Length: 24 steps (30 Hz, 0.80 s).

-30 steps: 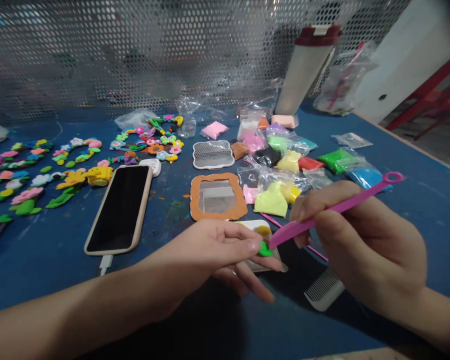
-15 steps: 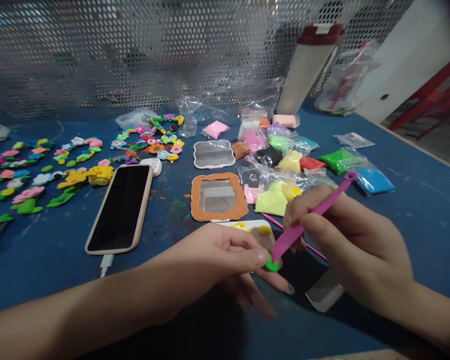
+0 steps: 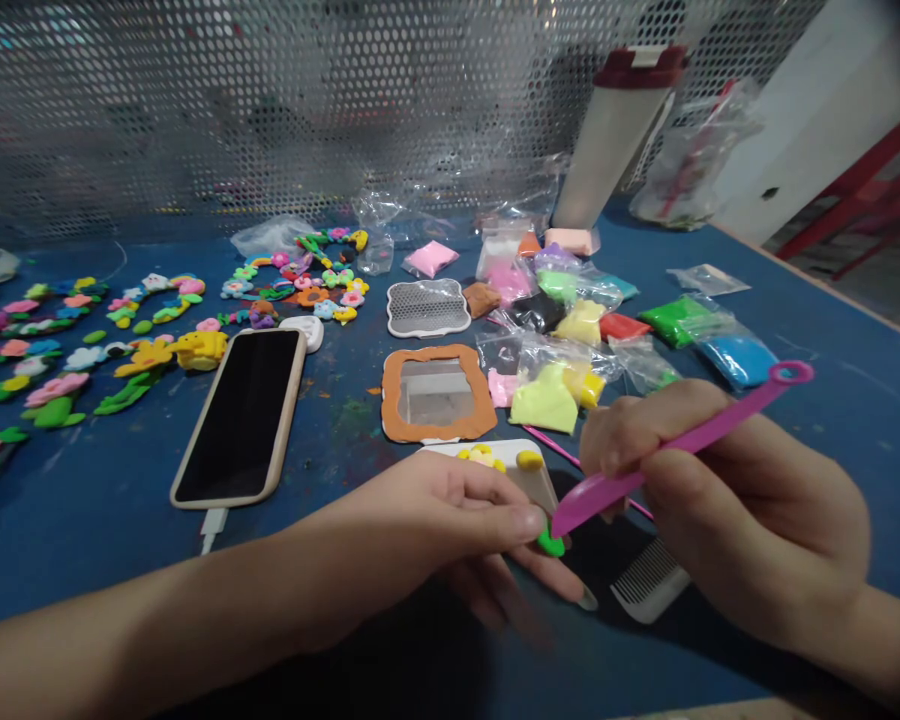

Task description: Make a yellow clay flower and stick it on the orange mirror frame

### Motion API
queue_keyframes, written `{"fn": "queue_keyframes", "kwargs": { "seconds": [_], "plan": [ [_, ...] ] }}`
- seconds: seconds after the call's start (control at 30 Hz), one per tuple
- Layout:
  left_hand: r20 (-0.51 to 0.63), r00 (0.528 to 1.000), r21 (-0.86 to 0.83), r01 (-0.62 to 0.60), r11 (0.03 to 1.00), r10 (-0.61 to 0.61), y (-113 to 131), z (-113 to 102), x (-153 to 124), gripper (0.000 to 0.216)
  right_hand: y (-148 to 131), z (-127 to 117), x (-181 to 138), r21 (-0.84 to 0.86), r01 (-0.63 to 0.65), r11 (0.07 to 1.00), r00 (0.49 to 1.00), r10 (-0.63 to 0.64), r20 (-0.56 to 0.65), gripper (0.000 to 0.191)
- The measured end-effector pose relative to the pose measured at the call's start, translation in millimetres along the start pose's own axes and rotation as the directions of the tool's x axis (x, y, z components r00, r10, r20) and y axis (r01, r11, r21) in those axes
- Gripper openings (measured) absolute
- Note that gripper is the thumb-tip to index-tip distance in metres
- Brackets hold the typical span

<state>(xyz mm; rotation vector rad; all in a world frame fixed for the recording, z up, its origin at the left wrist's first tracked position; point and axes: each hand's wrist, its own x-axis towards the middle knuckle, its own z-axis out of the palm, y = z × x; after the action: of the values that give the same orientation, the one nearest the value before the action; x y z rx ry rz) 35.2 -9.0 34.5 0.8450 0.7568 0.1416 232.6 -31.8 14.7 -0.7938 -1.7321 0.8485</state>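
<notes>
Between the thumb and fingers of my left hand is a small flat piece of green clay. My right hand grips a pink plastic clay knife, its blade tip at the edge of the green clay; whether it touches I cannot tell. Partly hidden behind my left hand lies a white frame with yellow clay bits on it. A thin pink stick passes beneath my right hand, and a pale comb lies below, partly covered by that hand.
An orange clay-covered mirror frame and a white-rimmed mirror lie ahead. Bagged coloured clay is heaped behind my hands. Leftward are a charging phone and several clay-decorated pieces. A tumbler stands at the back right.
My right hand has moved right and slightly down, and the clay knife now lies at a flatter slant. The green clay in my left hand has shifted slightly right and down.
</notes>
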Motion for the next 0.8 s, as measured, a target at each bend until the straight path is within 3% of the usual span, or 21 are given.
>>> {"fn": "queue_keyframes", "kwargs": {
  "seconds": [0.17,0.43,0.53,0.67,0.73,0.8],
  "plan": [
    [-0.010,1.000,0.007,-0.014,1.000,0.014,1,2,0,0.019,-2,0,3,-0.081,0.011,0.997,1.000,-0.009,0.030,0.013],
    [-0.014,1.000,0.018,-0.011,1.000,0.011,1,3,-2,0.020,-2,4,9,-0.012,-0.108,0.994,0.994,0.108,-0.015,0.017],
    [-0.013,1.000,0.015,-0.015,1.000,0.015,1,4,-2,0.019,2,6,12,0.031,-0.226,0.974,0.974,0.227,-0.028,0.019],
    [-0.008,1.000,-0.002,-0.005,1.000,0.005,0,5,-1,0.020,7,7,20,0.289,-0.438,0.852,0.894,0.446,0.038,0.022],
    [-0.028,1.000,-0.007,-0.010,1.000,0.009,-1,3,-1,0.017,8,6,24,0.381,-0.411,0.828,0.885,0.463,-0.051,0.021],
    [-0.054,0.997,-0.016,-0.051,0.999,0.051,-1,1,0,0.014,5,4,23,0.338,-0.290,0.895,0.895,0.379,-0.236,0.021]
  ]
}}
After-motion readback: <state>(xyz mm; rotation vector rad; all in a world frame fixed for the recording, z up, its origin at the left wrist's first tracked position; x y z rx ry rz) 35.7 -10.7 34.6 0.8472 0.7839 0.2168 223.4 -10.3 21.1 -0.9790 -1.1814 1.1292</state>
